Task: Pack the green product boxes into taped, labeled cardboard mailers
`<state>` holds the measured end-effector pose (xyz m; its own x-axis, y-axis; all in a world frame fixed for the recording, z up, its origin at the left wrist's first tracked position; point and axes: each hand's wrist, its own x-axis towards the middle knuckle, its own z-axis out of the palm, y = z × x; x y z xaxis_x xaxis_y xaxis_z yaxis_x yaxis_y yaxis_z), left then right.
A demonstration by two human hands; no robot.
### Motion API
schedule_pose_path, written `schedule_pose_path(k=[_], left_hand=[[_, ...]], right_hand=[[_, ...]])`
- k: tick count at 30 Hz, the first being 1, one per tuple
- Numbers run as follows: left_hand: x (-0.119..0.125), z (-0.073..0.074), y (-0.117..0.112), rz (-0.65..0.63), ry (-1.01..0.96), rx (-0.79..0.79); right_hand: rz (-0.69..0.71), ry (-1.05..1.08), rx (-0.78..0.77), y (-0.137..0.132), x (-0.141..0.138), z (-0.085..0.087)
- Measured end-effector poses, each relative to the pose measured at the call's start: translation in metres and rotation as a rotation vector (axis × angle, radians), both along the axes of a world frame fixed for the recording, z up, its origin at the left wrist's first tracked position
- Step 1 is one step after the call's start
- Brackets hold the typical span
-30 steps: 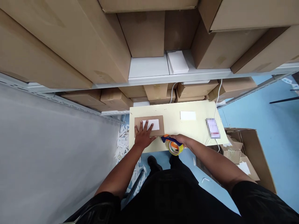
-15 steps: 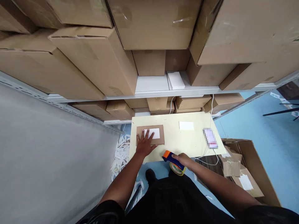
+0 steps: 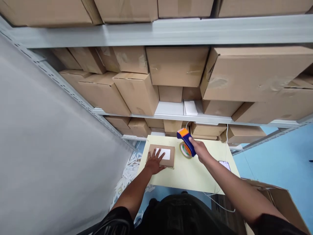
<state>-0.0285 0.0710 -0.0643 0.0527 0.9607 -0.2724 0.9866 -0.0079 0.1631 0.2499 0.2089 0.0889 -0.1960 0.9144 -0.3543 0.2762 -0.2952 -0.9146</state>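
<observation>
A flat brown cardboard box (image 3: 152, 150) with a white label (image 3: 167, 154) lies on the left part of the pale yellow table (image 3: 193, 178). My left hand (image 3: 155, 162) rests on the box with its fingers spread, partly over the label. In my right hand (image 3: 199, 149) is a blue and orange tape dispenser (image 3: 190, 145) with a roll of tape in it. It is held up over the table's far part, to the right of the box and apart from it.
Shelves (image 3: 171, 111) full of cardboard boxes (image 3: 179, 67) stand beyond the table. A phone (image 3: 225, 165) lies at the table's right with a white cable (image 3: 227, 140) near it. A large open carton (image 3: 283, 199) stands at lower right. Paper scraps (image 3: 127, 171) litter the floor at left.
My right hand has raised the tape dispenser from the table's near edge to above its far part. My left hand stays on the box. The view has tilted up, showing a higher shelf.
</observation>
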Motion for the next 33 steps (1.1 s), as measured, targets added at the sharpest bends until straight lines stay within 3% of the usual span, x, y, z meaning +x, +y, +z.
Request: schedule_pose_path(k=[5,7,9,12,17,22,26,30,33], left_hand=[[-0.002,0.003,-0.001,0.028,-0.082,0.007],[-0.004,0.002,-0.002,0.026,-0.12,0.022],[-0.007,-0.002,-0.005,0.026,-0.161,0.052],[-0.011,-0.009,-0.008,0.03,-0.216,0.102],[-0.016,-0.017,-0.009,0.026,-0.313,0.096],[-0.026,-0.008,-0.007,0.026,-0.406,0.056],[-0.046,0.001,-0.015,0.047,-0.494,0.166],[-0.077,-0.009,-0.037,0.189,-0.562,0.342],[-0.095,-0.027,-0.054,0.291,-0.643,0.287]], right_hand=[[0.158,-0.609,0.62,0.079,-0.077,0.095],[0.198,-0.829,0.814,0.104,-0.107,0.117],[0.236,-0.988,0.94,0.124,-0.132,0.124],[0.298,-1.134,0.995,0.146,-0.162,0.114],[0.328,-1.22,0.932,0.158,-0.186,0.089],[0.332,-1.198,0.893,0.159,-0.188,0.097],[0.219,-1.071,0.989,0.125,-0.171,0.089],[0.1,-0.908,1.097,0.06,-0.14,0.044],[0.144,-0.956,1.033,0.034,-0.125,0.008]])
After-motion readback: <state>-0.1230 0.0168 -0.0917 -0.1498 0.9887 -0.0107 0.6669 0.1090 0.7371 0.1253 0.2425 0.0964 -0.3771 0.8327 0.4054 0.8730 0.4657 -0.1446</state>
